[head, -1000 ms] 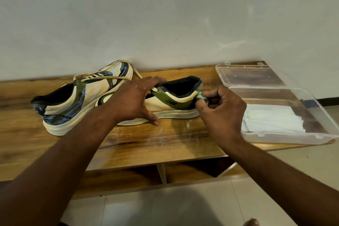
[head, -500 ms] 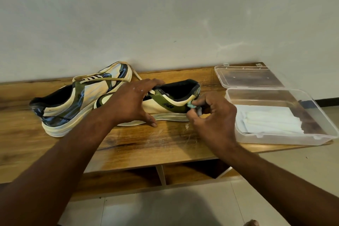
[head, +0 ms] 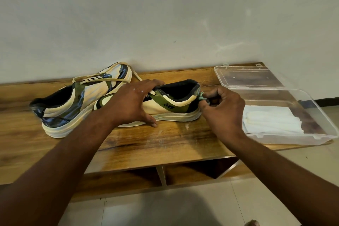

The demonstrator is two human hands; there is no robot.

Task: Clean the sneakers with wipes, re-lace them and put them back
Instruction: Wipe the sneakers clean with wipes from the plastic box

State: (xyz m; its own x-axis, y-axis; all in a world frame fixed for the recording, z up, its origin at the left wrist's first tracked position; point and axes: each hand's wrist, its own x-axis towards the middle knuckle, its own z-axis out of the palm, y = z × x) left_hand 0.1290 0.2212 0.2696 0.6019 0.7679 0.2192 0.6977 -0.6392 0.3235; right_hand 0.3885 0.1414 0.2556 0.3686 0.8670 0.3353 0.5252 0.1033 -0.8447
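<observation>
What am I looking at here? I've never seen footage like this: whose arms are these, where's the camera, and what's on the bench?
There is no machine: a person wears a camera on the head, looking down at their own bare hands. On the wooden bench lie two sneakers. The left hand steadies the nearer sneaker; the right hand pinches a small greenish wipe against its heel. The other sneaker lies behind, laces loose. To the right stands an open clear plastic box holding white wipes.
</observation>
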